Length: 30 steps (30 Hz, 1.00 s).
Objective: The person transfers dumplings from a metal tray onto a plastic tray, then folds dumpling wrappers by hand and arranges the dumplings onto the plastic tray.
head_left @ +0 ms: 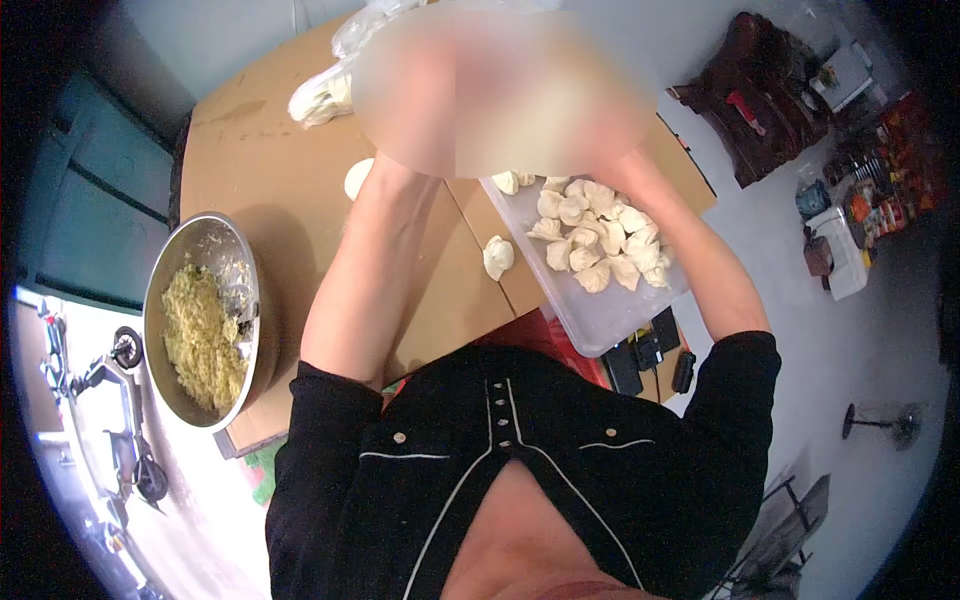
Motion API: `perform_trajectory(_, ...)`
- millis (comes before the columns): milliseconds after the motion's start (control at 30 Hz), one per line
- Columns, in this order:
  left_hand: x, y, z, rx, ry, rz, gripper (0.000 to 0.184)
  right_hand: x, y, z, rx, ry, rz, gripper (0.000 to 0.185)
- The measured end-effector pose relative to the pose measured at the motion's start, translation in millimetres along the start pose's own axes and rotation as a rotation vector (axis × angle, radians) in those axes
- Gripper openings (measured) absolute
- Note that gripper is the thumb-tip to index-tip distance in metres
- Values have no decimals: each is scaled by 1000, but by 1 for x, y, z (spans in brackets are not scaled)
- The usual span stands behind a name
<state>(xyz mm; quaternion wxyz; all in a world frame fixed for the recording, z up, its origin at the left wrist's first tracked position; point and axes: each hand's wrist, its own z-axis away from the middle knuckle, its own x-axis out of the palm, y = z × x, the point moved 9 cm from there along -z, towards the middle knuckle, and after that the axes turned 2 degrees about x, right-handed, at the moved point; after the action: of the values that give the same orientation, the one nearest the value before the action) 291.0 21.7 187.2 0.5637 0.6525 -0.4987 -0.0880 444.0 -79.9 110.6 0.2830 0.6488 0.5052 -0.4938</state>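
A blurred patch covers both hands at the top of the view. My left hand (425,100) is over the brown table near a plastic bag of dough (325,98); its fingers cannot be made out. My right hand (608,125) is above the far part of a clear plastic tray (590,325) holding several folded dumplings (582,235); its fingers are hidden too. Whatever either hand holds is unreadable. One dumpling (498,257) lies on the table left of the tray. A white round dough piece (357,179) shows beside my left forearm.
A metal bowl (262,340) with yellow-green filling (200,335) and a utensil inside stands at the table's left edge. Dark devices (648,352) lie near the tray's near end. Farther off are a dark wooden chair (750,95), a fan and a scooter (125,420).
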Motion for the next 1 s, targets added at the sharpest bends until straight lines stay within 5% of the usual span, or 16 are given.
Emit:
perform_trajectory(533,1,17,1,44,-62,-39,22,-8,-37,-1,-57,-82,4,48)
perform_trajectory(600,2,12,1,32,-70,-67,22,-24,-16,6,24,7,-90,33)
perform_trajectory(700,5,-8,-4,9,-120,-275,22,-35,19,21,144,-47,-239,27)
perform_trajectory(800,7,-33,-8,91,-234,-819,24,-44,47,42,205,-69,-336,23)
perform_trajectory(1000,13,-63,-7,21,-258,-1187,18,-37,74,48,163,-61,-281,18)
